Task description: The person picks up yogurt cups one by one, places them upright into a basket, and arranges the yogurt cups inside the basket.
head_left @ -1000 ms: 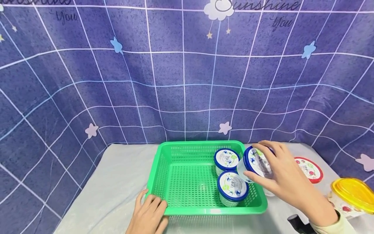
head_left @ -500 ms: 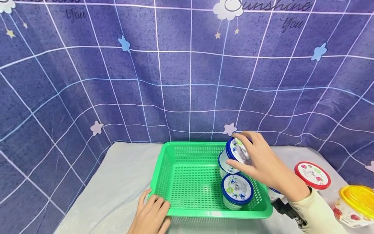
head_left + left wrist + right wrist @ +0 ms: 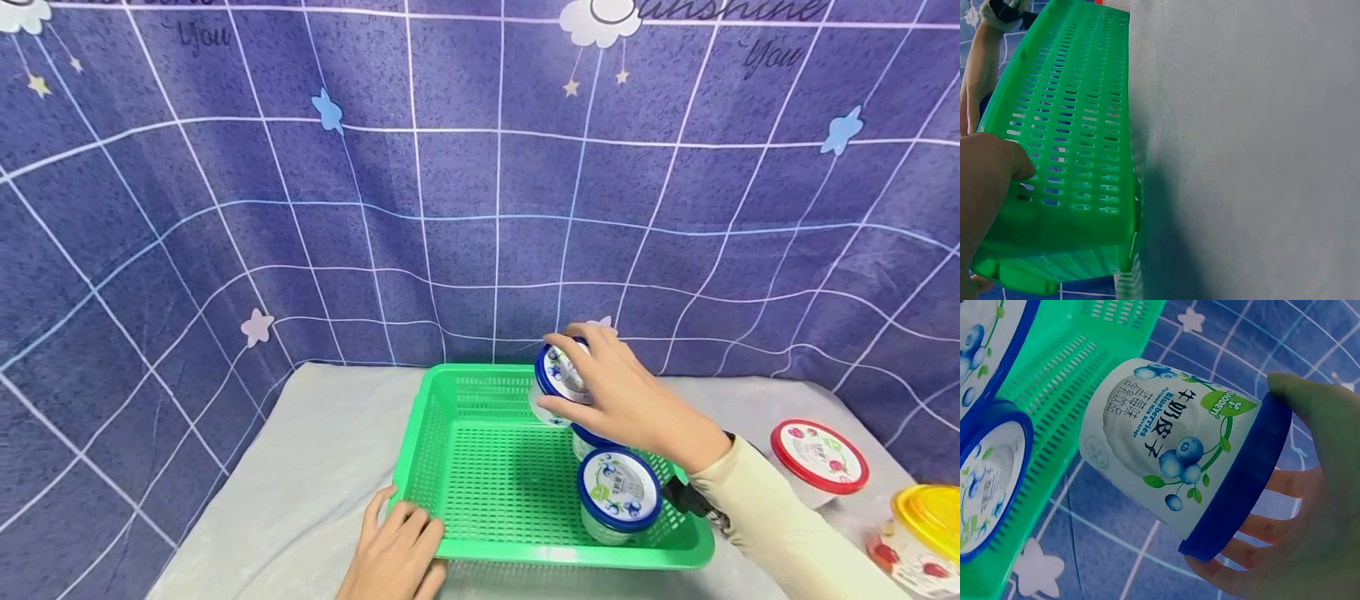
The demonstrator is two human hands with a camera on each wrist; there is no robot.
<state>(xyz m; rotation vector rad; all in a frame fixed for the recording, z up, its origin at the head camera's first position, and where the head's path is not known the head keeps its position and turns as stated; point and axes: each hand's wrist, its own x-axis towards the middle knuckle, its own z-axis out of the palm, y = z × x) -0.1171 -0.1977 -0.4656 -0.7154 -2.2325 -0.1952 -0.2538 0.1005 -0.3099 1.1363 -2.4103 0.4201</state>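
In the head view my right hand [image 3: 626,404] grips a blueberry milk tub [image 3: 558,375] by its blue lid, holding it tilted over the back part of the green basket [image 3: 525,552]. The right wrist view shows the tub's white printed side [image 3: 1160,444], with fingers and thumb around the lid's rim. Two more blue-lidded tubs stand in the basket's right side: the front tub [image 3: 618,496] in full, the rear tub [image 3: 587,446] mostly behind the held one and my hand. My left hand [image 3: 401,542] holds the basket's near left corner, its thumb pressed against the outer wall in the left wrist view.
A red-lidded tub [image 3: 821,457] and a yellow-lidded tub [image 3: 930,533] with strawberry prints stand on the pale cloth [image 3: 285,467] right of the basket. A blue grid-patterned curtain [image 3: 450,208] hangs close behind the basket.
My right hand has carried the held tub leftward, from the basket's right edge to above its back middle. The left hand stays on the corner. The view has shifted slightly right.
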